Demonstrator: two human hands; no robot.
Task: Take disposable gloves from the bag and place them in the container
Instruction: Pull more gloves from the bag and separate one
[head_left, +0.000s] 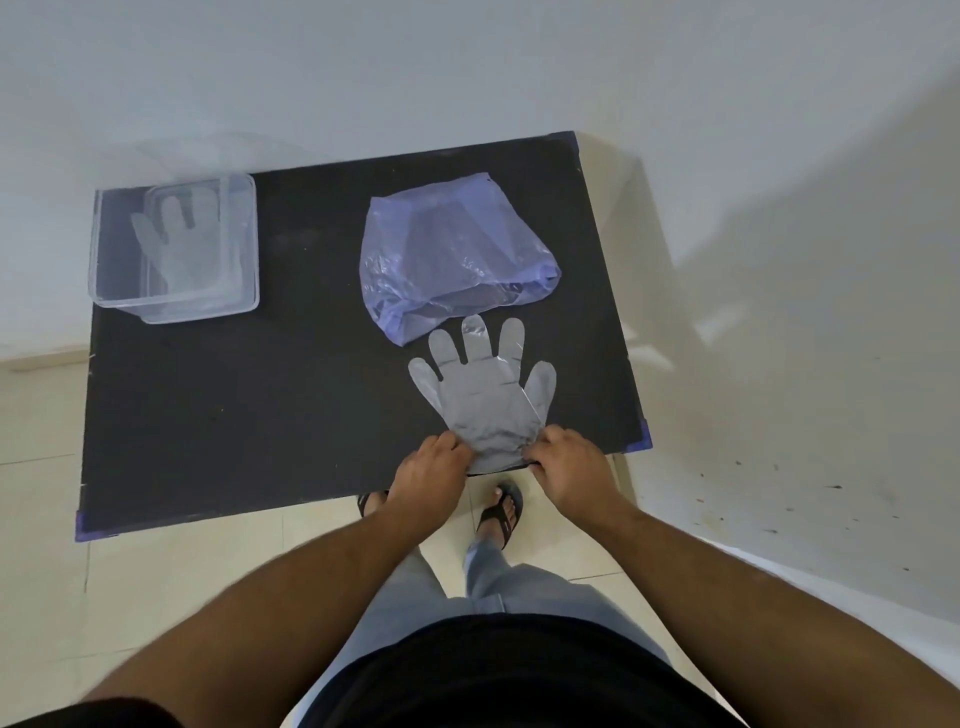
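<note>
A clear plastic disposable glove lies flat on the black table, fingers pointing away from me. My left hand pinches the left corner of its cuff and my right hand pinches the right corner, at the table's near edge. Just beyond the glove's fingertips lies a crumpled translucent purple bag, its mouth facing me. A clear rectangular container stands at the table's far left corner with a glove lying flat inside it.
The table stands against a white wall, with another white wall close on the right. Pale tiled floor shows below the near edge, where my feet in dark sandals stand. Purple tape marks the table's near corners.
</note>
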